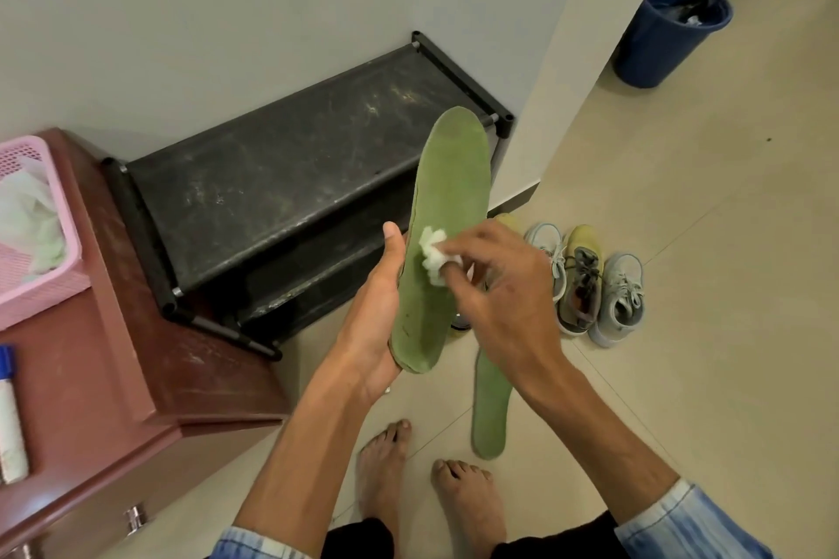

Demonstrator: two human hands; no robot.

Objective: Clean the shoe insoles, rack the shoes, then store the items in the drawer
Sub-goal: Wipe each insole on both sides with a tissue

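Against the wall stands the black shoe rack (pixel 290 177), and both shelves that show are bare, so no shoe is racked yet. Beside it, the reddish drawer cabinet (pixel 150 368) appears closed as far as its front shows, with a pink basket (pixel 43 286) and a white bottle with a blue cap (pixel 9 418) on top; storing looks wholly undone. On the floor near the rack's right end, the shoes (pixel 585 281) wait in a row, one yellowish pair and a pale grey-blue pair, partly hidden behind the hands. Nearer the bare feet, a second green insole (pixel 490 404) lies flat on the tiles; whether it is cleaned I cannot tell. Above it, the held green insole (pixel 447 204) stands tilted, heel low, cradled by the left hand (pixel 377 322), whose palm and thumb press along its edge. The right hand (pixel 499 286) pinches a small white wad (pixel 433 256) with its fingertips and presses it against the insole's middle. I judge the task is at its first stage: wiping underway, racking and storing remaining.
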